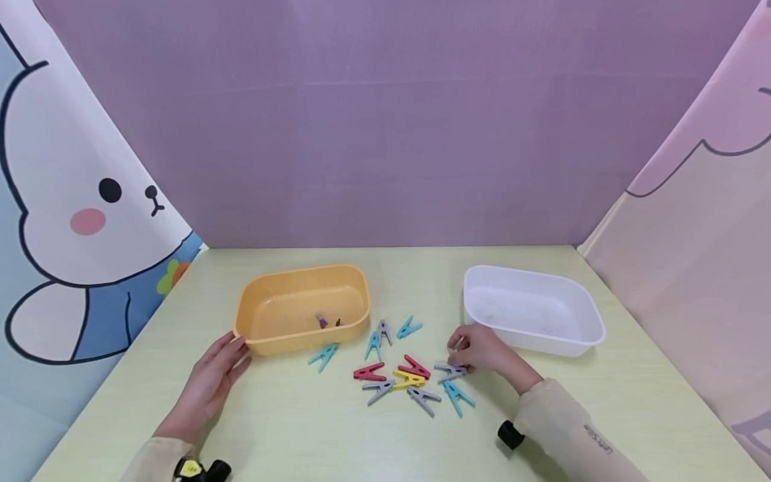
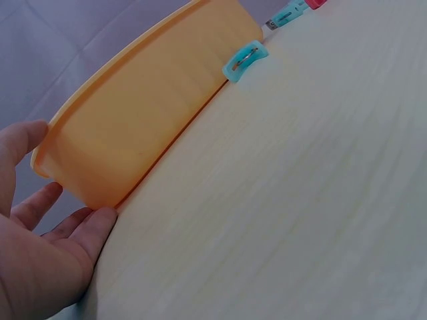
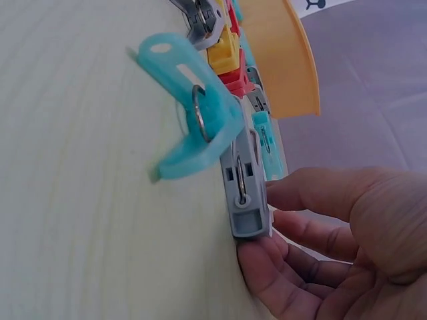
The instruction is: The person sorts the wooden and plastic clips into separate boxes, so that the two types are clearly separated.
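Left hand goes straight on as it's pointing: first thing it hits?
The left hand would meet the yellow-orange, rounded-rectangular, plastic-looking tub first, at its near left corner. They appear to touch there, though exact depth is hard to judge.

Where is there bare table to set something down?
Bare table lies between the left hand and the clothespins, and farther back between the orange tub and the white tub. Crowded: the middle, where clothespins bunch beside the right hand.

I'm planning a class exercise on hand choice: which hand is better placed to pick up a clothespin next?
Probably the right hand: its fingertips are at a gray clothespin, while the left hand touches the orange basin.
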Demonstrator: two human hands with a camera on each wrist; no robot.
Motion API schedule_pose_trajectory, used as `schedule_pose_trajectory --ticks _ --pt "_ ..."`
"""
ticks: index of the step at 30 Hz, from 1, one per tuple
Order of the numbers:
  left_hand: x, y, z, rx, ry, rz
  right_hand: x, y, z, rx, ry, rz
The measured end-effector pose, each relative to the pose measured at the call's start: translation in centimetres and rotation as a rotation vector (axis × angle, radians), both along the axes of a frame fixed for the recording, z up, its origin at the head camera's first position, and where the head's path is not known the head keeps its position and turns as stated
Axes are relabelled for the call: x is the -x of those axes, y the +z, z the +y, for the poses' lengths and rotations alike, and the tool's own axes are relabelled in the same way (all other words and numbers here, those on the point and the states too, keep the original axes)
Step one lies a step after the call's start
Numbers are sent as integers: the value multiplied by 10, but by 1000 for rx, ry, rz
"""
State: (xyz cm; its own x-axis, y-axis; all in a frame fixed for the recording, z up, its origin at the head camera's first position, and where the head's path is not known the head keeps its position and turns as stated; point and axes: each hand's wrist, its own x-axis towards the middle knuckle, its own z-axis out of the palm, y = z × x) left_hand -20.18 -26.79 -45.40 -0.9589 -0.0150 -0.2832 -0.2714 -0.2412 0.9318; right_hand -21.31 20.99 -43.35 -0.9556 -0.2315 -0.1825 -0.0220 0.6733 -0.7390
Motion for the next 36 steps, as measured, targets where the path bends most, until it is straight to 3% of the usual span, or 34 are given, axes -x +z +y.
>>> schedule_pose_trajectory --ticks 11,17,25,36 --pt "-1 0 0 -11 -1 -4 1 0 2 -17 31 -6" --pt "-1 -1 0 -7 -1 1 0 8 2 -12 47 36" --pt "-2 -2 0 5 -2 12 3 22 1 114 83 61" --pt "-1 -1 0 6 -4 11 18 27 -4 347 116 -52"
